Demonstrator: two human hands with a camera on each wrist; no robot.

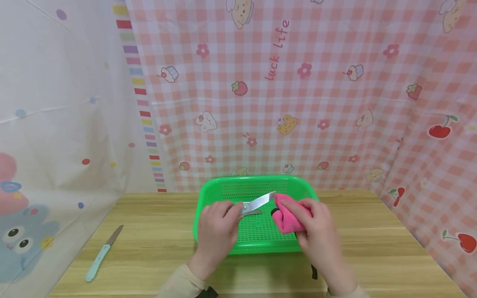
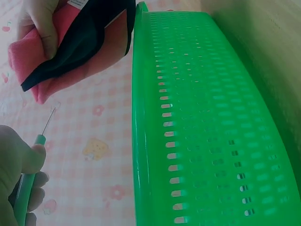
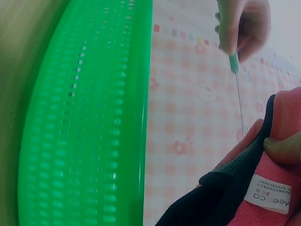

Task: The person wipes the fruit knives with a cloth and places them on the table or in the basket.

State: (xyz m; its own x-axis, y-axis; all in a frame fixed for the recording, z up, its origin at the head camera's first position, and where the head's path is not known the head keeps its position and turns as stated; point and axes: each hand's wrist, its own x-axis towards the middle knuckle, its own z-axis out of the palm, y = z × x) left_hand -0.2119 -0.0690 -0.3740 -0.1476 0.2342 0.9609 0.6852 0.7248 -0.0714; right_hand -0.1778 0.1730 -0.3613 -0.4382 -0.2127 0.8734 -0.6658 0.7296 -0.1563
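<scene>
My left hand (image 1: 218,227) grips a knife by its pale green handle (image 2: 26,193), above the green basket. The knife's shiny blade (image 1: 262,200) points to the right, its tip right at the edge of a folded pink cloth (image 1: 288,217). My right hand (image 1: 318,227) pinches that cloth between thumb and fingers. Dark edging (image 3: 235,176) runs along the cloth, and a white label (image 3: 268,194) shows on it in the right wrist view. Below the held knife, a thin grey blade-like piece (image 1: 253,212) shows against the basket floor.
The green perforated basket (image 1: 257,248) stands on the wooden table (image 1: 156,231) beneath both hands. Another knife with a pale blue handle (image 1: 97,263) lies at the table's left side. A checked curtain (image 1: 261,103) hangs behind the table.
</scene>
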